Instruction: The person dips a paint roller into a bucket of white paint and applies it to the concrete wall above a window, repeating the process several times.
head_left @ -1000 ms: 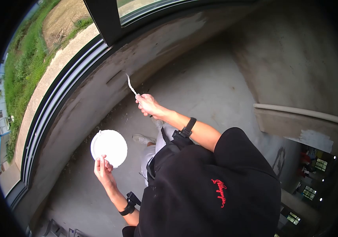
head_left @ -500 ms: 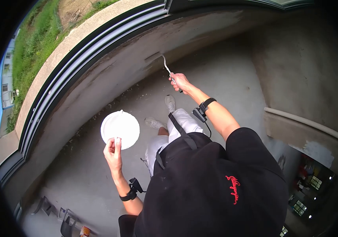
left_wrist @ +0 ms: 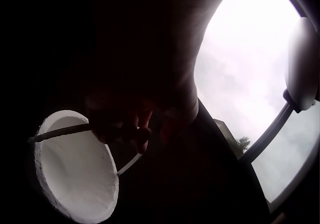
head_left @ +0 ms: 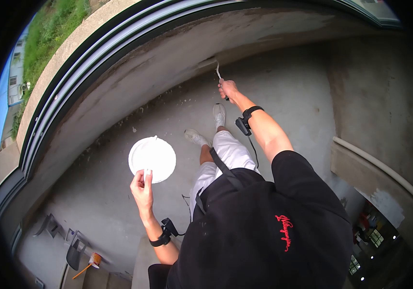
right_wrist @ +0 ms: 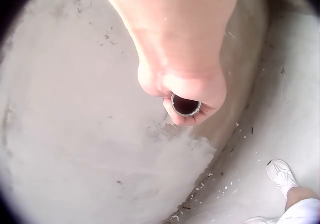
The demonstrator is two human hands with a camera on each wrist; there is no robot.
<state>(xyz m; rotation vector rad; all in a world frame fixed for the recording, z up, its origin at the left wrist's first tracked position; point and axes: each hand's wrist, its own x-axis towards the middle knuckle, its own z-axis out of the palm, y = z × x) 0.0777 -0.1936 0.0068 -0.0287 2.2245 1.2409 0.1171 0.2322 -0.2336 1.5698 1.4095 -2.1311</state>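
Observation:
My left hand (head_left: 142,192) holds a round white bucket (head_left: 153,156) at its near side, in front of me at the left. The left wrist view shows the bucket (left_wrist: 80,169) tilted, with a thin handle, and the dark hand's (left_wrist: 135,108) fingers curled at that handle. With its fingers wrapped round the grip, my right hand (head_left: 229,90) holds a tool with a thin, curved white shaft (head_left: 218,70) that reaches to the low wall (head_left: 168,62). In the right wrist view the hand (right_wrist: 185,88) covers most of the tool; only the handle's round end (right_wrist: 186,105) shows.
A window track (head_left: 86,62) runs above the wall. Grey floor (head_left: 105,168) with white specks lies below, with my shoes (head_left: 220,115) on it. At lower left are a dark chair (head_left: 74,253) and an orange-and-white container (head_left: 95,260); a pale pipe (head_left: 385,168) is at right.
The head view has shifted, showing more floor at lower left. My right hand and the tool now appear farther up and right, along the wall. The bucket remains in my left hand.

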